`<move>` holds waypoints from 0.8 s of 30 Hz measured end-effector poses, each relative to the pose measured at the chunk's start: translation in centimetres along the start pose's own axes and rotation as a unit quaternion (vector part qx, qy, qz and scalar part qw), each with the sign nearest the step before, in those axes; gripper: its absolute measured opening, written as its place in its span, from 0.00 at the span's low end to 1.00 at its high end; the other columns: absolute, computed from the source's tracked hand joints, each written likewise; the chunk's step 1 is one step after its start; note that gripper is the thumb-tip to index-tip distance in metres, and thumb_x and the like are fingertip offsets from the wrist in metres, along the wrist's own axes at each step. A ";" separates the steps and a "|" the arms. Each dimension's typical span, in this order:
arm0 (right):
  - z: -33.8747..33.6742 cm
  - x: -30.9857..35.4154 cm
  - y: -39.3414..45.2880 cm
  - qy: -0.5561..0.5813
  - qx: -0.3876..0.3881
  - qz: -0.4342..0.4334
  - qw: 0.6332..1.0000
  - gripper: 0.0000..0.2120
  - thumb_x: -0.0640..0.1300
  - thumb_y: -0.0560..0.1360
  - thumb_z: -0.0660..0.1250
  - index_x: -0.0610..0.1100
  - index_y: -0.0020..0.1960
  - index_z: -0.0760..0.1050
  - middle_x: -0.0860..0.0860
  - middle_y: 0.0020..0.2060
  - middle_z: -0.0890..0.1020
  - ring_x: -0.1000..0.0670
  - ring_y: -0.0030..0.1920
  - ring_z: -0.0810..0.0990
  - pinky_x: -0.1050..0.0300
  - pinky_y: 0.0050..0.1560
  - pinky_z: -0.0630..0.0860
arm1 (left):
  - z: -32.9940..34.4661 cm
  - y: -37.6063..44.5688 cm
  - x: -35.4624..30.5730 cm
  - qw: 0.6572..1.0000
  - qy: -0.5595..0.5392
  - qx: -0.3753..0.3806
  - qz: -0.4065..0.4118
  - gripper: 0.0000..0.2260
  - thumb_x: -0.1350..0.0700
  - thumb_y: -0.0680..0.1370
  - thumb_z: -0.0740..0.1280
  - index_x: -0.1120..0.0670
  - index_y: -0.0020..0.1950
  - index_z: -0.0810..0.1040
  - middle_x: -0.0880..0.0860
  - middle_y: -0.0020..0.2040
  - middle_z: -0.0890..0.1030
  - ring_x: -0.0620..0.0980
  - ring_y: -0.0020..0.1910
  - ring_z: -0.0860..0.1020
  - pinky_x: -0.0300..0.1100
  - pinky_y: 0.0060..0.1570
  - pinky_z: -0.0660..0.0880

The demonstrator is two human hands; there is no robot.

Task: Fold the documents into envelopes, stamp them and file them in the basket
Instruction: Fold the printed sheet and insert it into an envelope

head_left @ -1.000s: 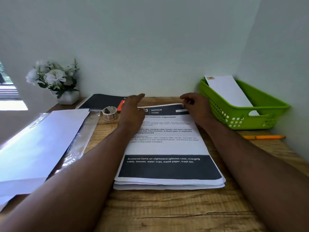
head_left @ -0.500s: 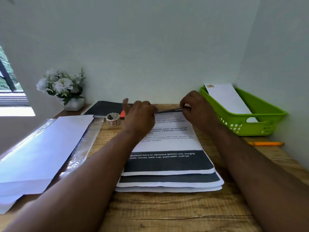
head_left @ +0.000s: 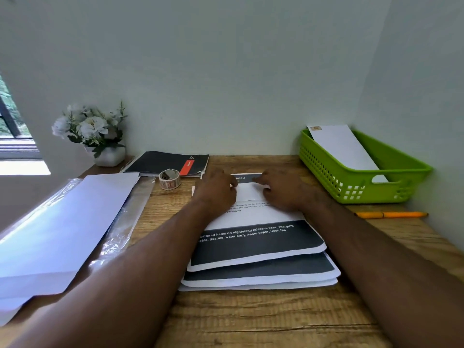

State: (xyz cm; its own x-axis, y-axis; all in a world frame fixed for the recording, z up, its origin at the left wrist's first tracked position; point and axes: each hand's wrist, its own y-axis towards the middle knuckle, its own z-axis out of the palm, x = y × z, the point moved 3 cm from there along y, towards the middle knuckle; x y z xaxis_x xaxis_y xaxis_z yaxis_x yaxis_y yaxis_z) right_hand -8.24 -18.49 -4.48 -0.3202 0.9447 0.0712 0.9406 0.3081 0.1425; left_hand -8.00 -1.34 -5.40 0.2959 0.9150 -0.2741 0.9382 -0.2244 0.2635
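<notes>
A stack of printed documents (head_left: 263, 273) lies in the middle of the wooden desk. The top document (head_left: 256, 243) has its far part folded toward me, so a white flap shows between my hands. My left hand (head_left: 216, 190) and my right hand (head_left: 282, 190) both press down on that flap near the fold. A roll of stamps (head_left: 169, 180) sits just left of my left hand. Blank white envelopes (head_left: 62, 222) lie at the left. The green basket (head_left: 364, 173) stands at the back right and holds one stamped envelope (head_left: 344, 146).
A black spiral notebook (head_left: 163, 162) lies at the back by the wall, with a white pot of flowers (head_left: 93, 129) to its left. Clear plastic wrapping (head_left: 125, 217) lies beside the envelopes. An orange pen (head_left: 391, 214) rests in front of the basket. Walls close the back and right.
Both hands lifted the far edge of the top document, pulled it toward me and laid it down as a flap. The sheet slid back, uncovering the sheets below.
</notes>
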 end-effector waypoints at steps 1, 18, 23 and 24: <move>0.1 0.4 0.0 -0.011 0.014 0.012 1.000 0.25 0.44 0.75 0.58 0.55 0.72 0.65 0.49 0.68 0.70 0.45 0.69 0.67 0.43 0.68 0.65 | 0.1 0.1 0.0 1.000 0.002 0.000 -0.002 0.15 0.53 0.79 0.59 0.45 0.63 0.77 0.52 0.64 0.72 0.55 0.67 0.68 0.48 0.62 0.67; -0.4 4.3 0.0 -0.152 0.042 0.021 0.987 0.20 0.45 0.77 0.54 0.51 0.69 0.68 0.49 0.67 0.69 0.42 0.66 0.69 0.38 0.62 0.66 | 0.4 -0.3 -0.3 0.999 0.023 0.031 -0.022 0.17 0.50 0.81 0.55 0.45 0.68 0.70 0.52 0.69 0.67 0.59 0.69 0.63 0.56 0.65 0.61; -1.0 1.0 -0.1 -0.145 0.017 0.056 0.988 0.14 0.42 0.74 0.56 0.45 0.55 0.77 0.47 0.58 0.78 0.44 0.57 0.77 0.50 0.55 0.74 | 0.2 -0.5 -0.4 0.999 0.009 0.044 -0.028 0.16 0.51 0.81 0.54 0.44 0.67 0.70 0.51 0.68 0.67 0.60 0.68 0.63 0.57 0.64 0.61; -1.2 0.1 -0.3 -0.157 0.017 0.065 0.985 0.13 0.42 0.73 0.56 0.45 0.53 0.77 0.47 0.57 0.79 0.45 0.55 0.78 0.52 0.51 0.75 | 0.1 -0.6 -0.4 0.999 0.009 0.045 -0.027 0.16 0.51 0.81 0.54 0.43 0.67 0.69 0.51 0.68 0.67 0.60 0.68 0.63 0.57 0.64 0.61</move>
State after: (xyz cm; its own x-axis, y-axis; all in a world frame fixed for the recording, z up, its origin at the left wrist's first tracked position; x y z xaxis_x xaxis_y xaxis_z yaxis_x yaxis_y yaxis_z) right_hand -8.69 -18.63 -3.32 -0.1517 0.9628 -0.2235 0.9763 0.1812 0.1182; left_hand -8.64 -1.67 -5.56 0.2421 0.9322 -0.2692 0.9651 -0.2029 0.1653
